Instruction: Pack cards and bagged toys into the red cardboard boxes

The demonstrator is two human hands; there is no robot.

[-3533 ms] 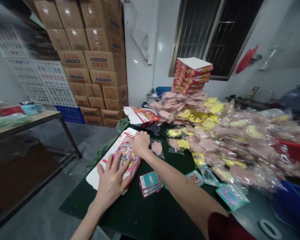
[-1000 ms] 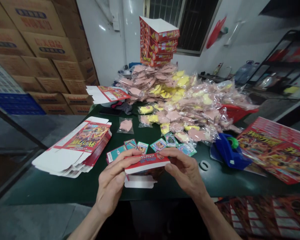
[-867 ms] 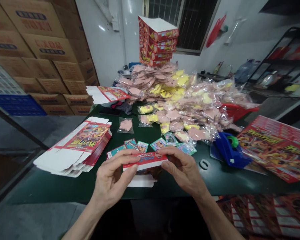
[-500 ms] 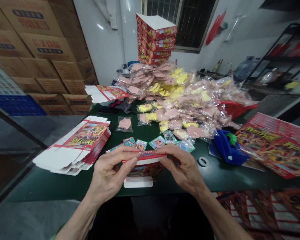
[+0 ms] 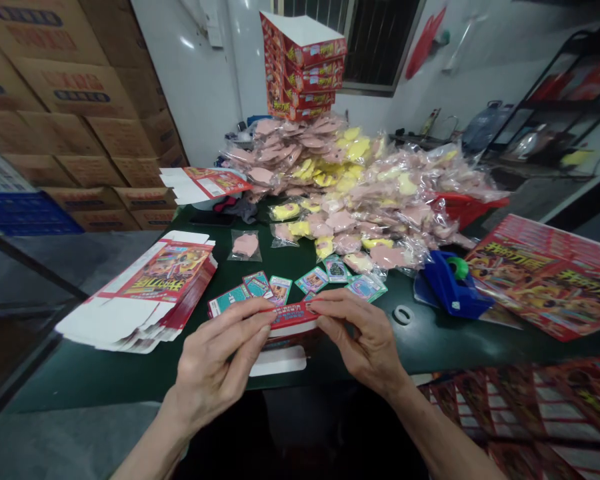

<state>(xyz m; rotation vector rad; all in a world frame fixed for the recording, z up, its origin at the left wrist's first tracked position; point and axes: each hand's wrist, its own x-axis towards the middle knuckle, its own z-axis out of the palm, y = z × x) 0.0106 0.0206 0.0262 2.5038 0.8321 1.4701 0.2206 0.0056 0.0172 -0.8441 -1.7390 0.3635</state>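
Note:
Both hands pinch the upper edge of a red printed cardboard box [image 5: 293, 316] at the table's near side. My left hand [image 5: 223, 357] has its thumb and fingers closed on the left end of that edge. At the right end, my right hand [image 5: 361, 337] grips it the same way. A white flap [image 5: 279, 361] sticks out below, toward my body; the hands hide part of the box. Just beyond lie several small printed cards [image 5: 280, 290], and past them a pink piece in a clear bag [image 5: 245, 245].
Flat cartons [image 5: 153, 280] are stacked on the left. Bagged pink and yellow pieces [image 5: 340, 200] heap at the back, before a tower of red boxes [image 5: 303, 73]. On the right are a blue tape dispenser [image 5: 457, 287], a tape ring [image 5: 403, 315] and printed red sheets [image 5: 545, 273].
The box's red edge has tilted so more of its printed face shows, while both hands keep their pinch. The whole view has shifted slightly.

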